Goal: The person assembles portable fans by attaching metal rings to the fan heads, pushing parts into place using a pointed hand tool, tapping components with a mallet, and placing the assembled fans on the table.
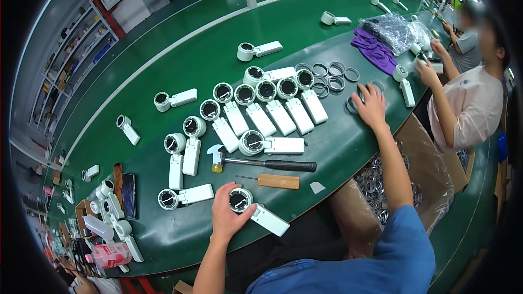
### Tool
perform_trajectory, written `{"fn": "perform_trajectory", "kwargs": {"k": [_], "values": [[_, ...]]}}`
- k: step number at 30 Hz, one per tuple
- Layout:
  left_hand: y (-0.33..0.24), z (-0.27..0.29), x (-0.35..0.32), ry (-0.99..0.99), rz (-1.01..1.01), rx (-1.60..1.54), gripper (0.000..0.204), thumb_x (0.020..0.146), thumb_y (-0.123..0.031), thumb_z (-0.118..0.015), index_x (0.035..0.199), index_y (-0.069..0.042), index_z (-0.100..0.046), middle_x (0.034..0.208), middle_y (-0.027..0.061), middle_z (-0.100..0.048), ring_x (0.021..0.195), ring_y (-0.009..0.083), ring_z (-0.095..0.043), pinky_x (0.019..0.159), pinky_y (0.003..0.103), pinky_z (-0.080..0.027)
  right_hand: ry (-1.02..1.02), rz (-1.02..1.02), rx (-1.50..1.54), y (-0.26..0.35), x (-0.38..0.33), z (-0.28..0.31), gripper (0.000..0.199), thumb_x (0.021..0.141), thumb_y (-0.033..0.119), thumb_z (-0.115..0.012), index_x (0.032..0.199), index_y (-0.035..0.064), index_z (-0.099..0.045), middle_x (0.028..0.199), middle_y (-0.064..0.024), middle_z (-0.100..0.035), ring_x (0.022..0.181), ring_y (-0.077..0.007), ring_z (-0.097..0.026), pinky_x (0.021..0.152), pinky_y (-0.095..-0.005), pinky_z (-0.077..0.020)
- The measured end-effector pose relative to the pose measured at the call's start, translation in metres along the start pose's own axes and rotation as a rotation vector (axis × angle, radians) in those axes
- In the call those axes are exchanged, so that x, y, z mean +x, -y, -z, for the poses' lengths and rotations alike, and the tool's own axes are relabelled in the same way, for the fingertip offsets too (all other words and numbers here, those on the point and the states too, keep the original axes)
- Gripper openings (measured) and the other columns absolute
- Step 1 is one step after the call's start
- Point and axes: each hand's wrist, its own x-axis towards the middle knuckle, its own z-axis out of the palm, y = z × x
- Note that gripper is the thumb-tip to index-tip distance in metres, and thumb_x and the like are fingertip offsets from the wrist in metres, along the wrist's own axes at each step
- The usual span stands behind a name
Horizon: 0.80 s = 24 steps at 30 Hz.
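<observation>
Near hammer (263, 163) and awl (277, 181), left hand (225, 216) clasps device (271, 221); right hand (371, 107) spread over rings (347, 107).

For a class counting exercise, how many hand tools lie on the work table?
2: a hammer mid-picture and, close beside it, a wooden-handled tool; clutter at left may hide others.

Bright even light, soft sheen on green tabletop (338, 136), fisheye-curved dark edges
</observation>
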Motion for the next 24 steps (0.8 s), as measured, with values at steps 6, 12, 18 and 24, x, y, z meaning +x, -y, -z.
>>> {"fn": "perform_trajectory", "kwargs": {"k": [6,12,18,24], "values": [[0.004,0.002,0.004,0.014,-0.002,0.025,0.061,0.07,-0.029,-0.085,0.119,-0.004,-0.059,0.12,0.0176,-0.062,0.116,0.0356,-0.059,0.099,0.044,-0.047,0.035,0.274,0.16,0.061,-0.061,0.024,0.05,0.095,0.038,-0.062,0.133,0.0059,-0.06,0.145,-0.0187,-0.051,0.137,-0.0378,-0.043,0.116,-0.0521,-0.0286],[0.003,-0.007,-0.001,-0.077,0.053,-0.108,0.07,0.07,-0.025,-0.087,0.129,-0.002,-0.055,0.126,0.0155,-0.06,0.119,0.0321,-0.057,0.103,0.042,-0.046,-0.187,0.429,0.19,0.068,0.038,0.028,0.033,0.083,0.012,-0.07,0.116,0.0059,-0.066,0.125,-0.0128,-0.06,0.117,-0.0362,-0.055,0.101,-0.045,-0.0447],[0.01,-0.001,-0.005,-0.16,-0.027,-0.059,0.081,0.071,-0.02,-0.087,0.139,0.0,-0.047,0.132,0.0145,-0.058,0.121,0.0291,-0.057,0.106,0.04,-0.044,0.097,0.561,-0.056,0.049,0.114,0.014,0.025,0.082,0.007,-0.07,0.106,0.0073,-0.07,0.112,-0.01,-0.063,0.112,-0.0322,-0.057,0.096,-0.0414,-0.0491],[0.013,-0.002,-0.011,-0.264,-0.154,-0.096,0.072,0.078,-0.022,-0.083,0.137,-0.001,-0.049,0.134,0.0178,-0.058,0.117,0.0325,-0.059,0.101,0.041,-0.047,0.175,0.641,-0.093,0.035,0.107,0.017,0.02,0.081,0.007,-0.069,0.101,0.0088,-0.072,0.107,-0.0078,-0.064,0.107,-0.0308,-0.059,0.091,-0.0413,-0.0515]]}}
